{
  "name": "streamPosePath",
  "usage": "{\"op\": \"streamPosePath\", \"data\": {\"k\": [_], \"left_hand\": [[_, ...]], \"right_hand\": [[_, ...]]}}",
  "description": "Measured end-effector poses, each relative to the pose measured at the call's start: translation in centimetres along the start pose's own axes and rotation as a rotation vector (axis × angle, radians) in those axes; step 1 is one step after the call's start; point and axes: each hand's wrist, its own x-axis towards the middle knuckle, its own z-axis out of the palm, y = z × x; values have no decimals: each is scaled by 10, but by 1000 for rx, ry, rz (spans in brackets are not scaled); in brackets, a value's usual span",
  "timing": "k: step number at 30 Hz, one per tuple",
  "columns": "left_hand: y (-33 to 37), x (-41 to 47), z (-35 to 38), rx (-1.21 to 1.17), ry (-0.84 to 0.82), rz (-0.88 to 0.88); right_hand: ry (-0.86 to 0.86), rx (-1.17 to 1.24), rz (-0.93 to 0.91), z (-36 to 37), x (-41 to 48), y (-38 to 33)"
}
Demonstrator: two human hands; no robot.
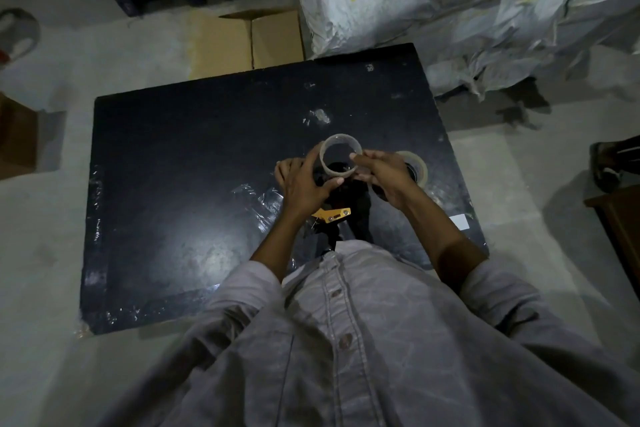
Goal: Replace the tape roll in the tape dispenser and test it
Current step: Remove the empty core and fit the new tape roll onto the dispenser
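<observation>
Pale core [341, 159], pinched between left hand [304, 185] and right hand [382, 177], looks spent: lay it clear of the dispenser [334, 215], then fetch the fresh roll [418, 166] at right.

Both forearms reach forward and converge ahead of the torso, backs of the hands facing up. Left grip [304, 184] curls round the left side of a tape core [341, 138], thumb against its near rim. Right grip [381, 173] pinches the right rim with its fingertips.
</observation>
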Motion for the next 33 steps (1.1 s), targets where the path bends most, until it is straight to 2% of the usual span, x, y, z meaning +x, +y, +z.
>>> {"op": "streamPosePath", "data": {"k": [7,13,15,19,23,29,31,33], "left_hand": [[-5,18,-11,-10,-61,-95],[-4,13,-11,-14,-65,-133],[-3,12,-10,-36,-34,-132],[-2,7,-11,-89,47,-128],[-9,3,-10,-111,110,-149],[-4,-6,3,-166,164,-152],[2,-10,7,-165,144,-140],[5,-14,11,-152,120,-127]], "right_hand": [[165,-63,-72,-15,44,-27],[337,-482,-80,-24,89,-45],[311,-560,-66,-22,95,-45],[226,-446,10,-25,98,-36],[167,-435,-2,-42,80,-34],[198,-1011,-280,-79,40,-8],[150,-1190,-221,-81,27,1],[105,-1243,-62,-77,15,5]]}}
